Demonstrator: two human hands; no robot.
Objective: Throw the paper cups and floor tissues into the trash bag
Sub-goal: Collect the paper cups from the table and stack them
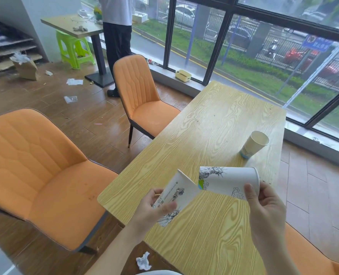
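My left hand point(151, 210) grips a white paper cup point(177, 192) printed with black drawings, held over the near edge of the wooden table point(214, 124). My right hand point(264, 207) pinches the rim of a second printed paper cup point(227, 180), tipped on its side above the table. A third paper cup point(255, 143) stands apart near the table's right edge. A crumpled tissue point(143, 261) lies on the floor below the table's near corner. More tissues point(74, 81) and a clear wrapper point(70, 99) lie on the floor farther off. No trash bag is in sight.
Two orange chairs point(45, 171) point(142, 98) stand left of the table. A person point(118, 36) stands by a second table point(71, 24) with a green stool point(73, 48). A brown paper bag point(26, 68) sits by stacked cardboard. Windows run along the right.
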